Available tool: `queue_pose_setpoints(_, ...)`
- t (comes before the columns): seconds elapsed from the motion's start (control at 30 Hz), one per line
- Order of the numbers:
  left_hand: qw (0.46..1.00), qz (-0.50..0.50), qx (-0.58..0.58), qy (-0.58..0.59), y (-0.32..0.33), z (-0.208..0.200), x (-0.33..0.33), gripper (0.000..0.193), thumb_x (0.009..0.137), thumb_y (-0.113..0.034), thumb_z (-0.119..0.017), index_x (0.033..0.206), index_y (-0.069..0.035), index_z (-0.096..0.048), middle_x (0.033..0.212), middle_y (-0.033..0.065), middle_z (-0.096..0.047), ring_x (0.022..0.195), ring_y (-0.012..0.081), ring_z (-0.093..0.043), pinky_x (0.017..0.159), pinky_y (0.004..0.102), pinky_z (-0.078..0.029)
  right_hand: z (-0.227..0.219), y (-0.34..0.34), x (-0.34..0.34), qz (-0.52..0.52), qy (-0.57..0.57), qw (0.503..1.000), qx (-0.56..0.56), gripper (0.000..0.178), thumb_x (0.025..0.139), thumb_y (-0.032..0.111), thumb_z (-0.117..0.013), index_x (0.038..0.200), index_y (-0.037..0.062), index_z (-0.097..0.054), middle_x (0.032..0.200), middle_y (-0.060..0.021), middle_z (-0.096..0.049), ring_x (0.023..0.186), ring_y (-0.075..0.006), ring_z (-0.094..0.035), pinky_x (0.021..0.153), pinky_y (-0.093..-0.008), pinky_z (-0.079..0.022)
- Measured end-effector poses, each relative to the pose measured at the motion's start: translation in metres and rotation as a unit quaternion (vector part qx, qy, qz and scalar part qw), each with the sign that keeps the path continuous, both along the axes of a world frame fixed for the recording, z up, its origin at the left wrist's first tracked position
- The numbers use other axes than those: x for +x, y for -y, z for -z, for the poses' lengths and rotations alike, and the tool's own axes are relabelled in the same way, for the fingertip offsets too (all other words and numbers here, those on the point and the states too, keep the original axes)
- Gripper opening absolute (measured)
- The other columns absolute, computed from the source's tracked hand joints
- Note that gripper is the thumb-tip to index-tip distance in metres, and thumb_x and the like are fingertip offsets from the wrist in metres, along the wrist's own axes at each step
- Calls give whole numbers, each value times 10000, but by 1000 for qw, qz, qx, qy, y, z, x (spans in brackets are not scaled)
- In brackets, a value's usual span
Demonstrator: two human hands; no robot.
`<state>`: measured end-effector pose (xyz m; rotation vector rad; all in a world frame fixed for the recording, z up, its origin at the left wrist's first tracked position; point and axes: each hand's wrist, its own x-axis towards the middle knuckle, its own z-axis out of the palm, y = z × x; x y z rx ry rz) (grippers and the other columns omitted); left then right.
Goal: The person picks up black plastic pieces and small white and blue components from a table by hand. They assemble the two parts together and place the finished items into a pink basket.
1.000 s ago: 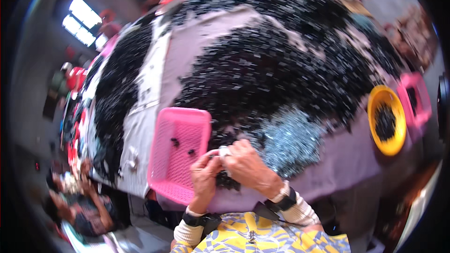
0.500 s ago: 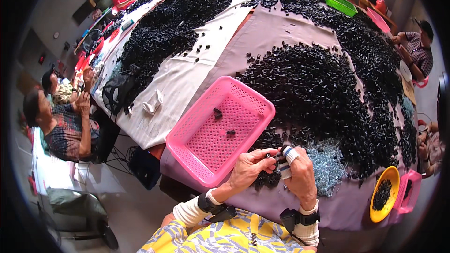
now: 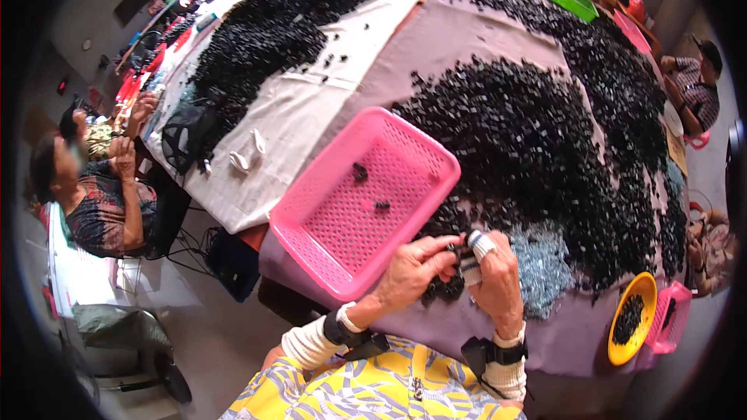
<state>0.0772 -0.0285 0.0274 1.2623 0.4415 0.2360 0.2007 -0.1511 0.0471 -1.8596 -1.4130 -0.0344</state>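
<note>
My left hand (image 3: 412,272) is closed, with thumb and forefinger pinched on a small black piece (image 3: 451,248). Close beside it, my right hand (image 3: 496,280) is closed too, its fingertips nearly meeting the left ones; what they grip is too small to make out. Striped cloth finger covers (image 3: 480,244) wrap some of the right fingers. Under my hands lies a small cluster of black pieces (image 3: 445,289). To the left, a pink perforated basket (image 3: 354,284) has a few black clumps (image 3: 359,173) in it. Small clear bluish pieces (image 3: 541,264) are heaped beside my right hand.
A large heap of small black pieces (image 3: 506,140) spreads across the cloth-covered table (image 3: 467,35). At the right edge stand a yellow bowl (image 3: 644,315) of black pieces and a pink basket (image 3: 675,319). A green basket (image 3: 569,0) sits far right. Other people sit around the table.
The view has tilted and shifted slightly. Both hands stay together in nearly the same place, fingers still pinched. The basket and heaps have not moved on the table.
</note>
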Motion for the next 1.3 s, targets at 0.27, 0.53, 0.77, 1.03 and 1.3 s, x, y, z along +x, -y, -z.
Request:
queue_pose_setpoints(0.27, 1000, -9, 23, 6, 3, 3, 5, 295, 927, -75, -625, 1213, -5, -628, 879, 16, -623, 726, 69, -617, 653, 212, -525, 4, 3, 9, -25, 29, 999, -16, 427, 565, 34, -705, 973, -11, -588, 854, -125, -588, 861, -313, -566, 863, -439, -428)
queue_pose_setpoints(0.53, 1000, -7, -13, 0, 8, 7, 7, 245, 945, -90, -605, 1171, 1, -629, 844, 21, -661, 706, 55, -608, 643, 202, -519, 5, 6, 9, -15, 45, 999, -3, 396, 574, 60, -723, 947, 6, -602, 851, -112, -594, 849, -296, -582, 909, -455, -410)
queue_pose_setpoints(0.77, 999, 12, -32, 9, 6, 7, 12, 252, 954, -114, -598, 1176, 0, -631, 833, 12, -659, 697, 51, -605, 639, 201, -518, 10, 8, 9, -23, 24, 999, 8, 423, 583, 20, -710, 995, -9, -619, 868, -113, -607, 848, -291, -602, 907, -447, -434)
queue_pose_setpoints(1.03, 999, 42, -16, -13, 6, 6, 17, 276, 932, -78, -626, 1185, 31, -634, 879, 44, -687, 743, 74, -634, 687, 217, -542, 15, 13, 11, 20, 11, 996, 82, 388, 647, 8, -730, 1016, -13, -613, 918, -125, -634, 835, -315, -618, 833, -464, -474)
queue_pose_setpoints(1.3, 999, 32, 32, -13, 10, 6, 21, 267, 928, -70, -618, 1178, 22, -642, 860, 39, -692, 716, 55, -626, 651, 210, -540, 16, 15, 7, 42, 45, 994, 88, 351, 687, 1, -695, 1033, -13, -634, 879, -124, -643, 803, -307, -621, 820, -466, -480)
